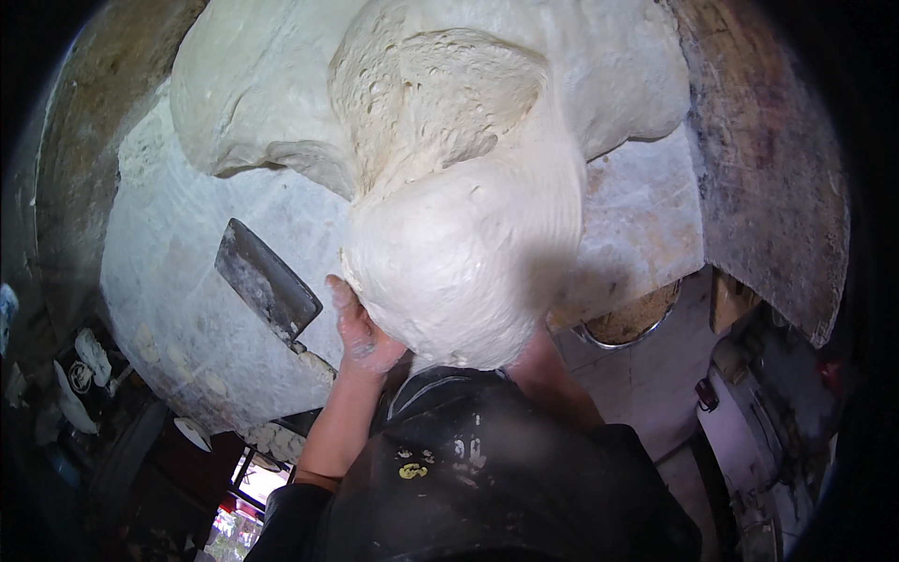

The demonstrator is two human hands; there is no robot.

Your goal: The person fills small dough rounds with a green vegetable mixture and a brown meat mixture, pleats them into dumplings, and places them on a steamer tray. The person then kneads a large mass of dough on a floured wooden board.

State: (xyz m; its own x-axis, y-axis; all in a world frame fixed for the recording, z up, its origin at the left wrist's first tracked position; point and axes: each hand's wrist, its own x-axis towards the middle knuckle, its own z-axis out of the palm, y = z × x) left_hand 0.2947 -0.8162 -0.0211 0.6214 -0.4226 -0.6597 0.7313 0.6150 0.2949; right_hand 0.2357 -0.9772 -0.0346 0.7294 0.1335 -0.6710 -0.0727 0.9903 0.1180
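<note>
A huge mass of pale dough [456, 260] lies over the floured work surface [175, 281], and its near lobe bulges out against my dark apron. My left hand [362, 337] cups the lower left side of this lobe, thumb up along its edge, fingers hidden beneath. On the lower right side my right hand [534, 348] is mostly covered by the dough; only the wrist and part of the hand show. Farther off, the dough spreads wide and has a torn, bubbly hollow. A dark, flour-stained rectangular blade [268, 277], perhaps a cleaver or scraper, rests left of my left hand.
Worn boards rise at the left [91, 140] and right [765, 161] of the surface. Below its right edge stands a round metal-rimmed container [628, 323] with brown contents. Cluttered objects, some whitish, fill the lower left. A blurred spot covers part of the view.
</note>
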